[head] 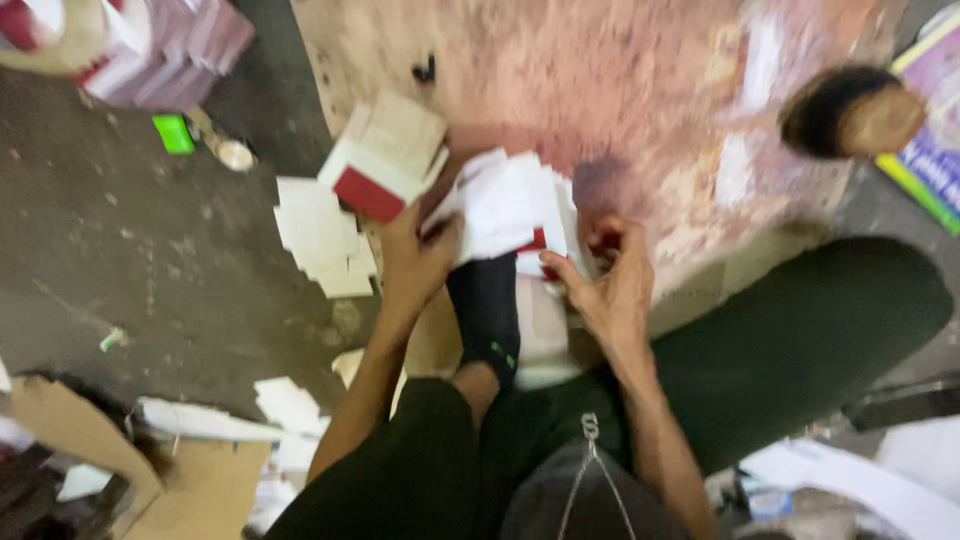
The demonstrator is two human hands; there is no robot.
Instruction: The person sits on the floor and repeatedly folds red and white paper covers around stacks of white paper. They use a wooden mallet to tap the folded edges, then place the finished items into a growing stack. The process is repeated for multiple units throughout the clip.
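Both hands, left hand [420,255] and right hand [610,285], pinch the flat white-and-red cardboard sheet [505,210] beside the folded white-and-red carton [385,160]; creasing squarely along the scored lines looks wise.

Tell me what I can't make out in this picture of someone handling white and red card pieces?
Head view only:
- White and red card pieces: motion blur hides their shape and count.
- Left hand: fingertips hidden behind the card.
- Right hand: what the fingers pinch is blurred.
- Pink stack: cut off by the top edge.
- Round dark thing: too blurred to identify.
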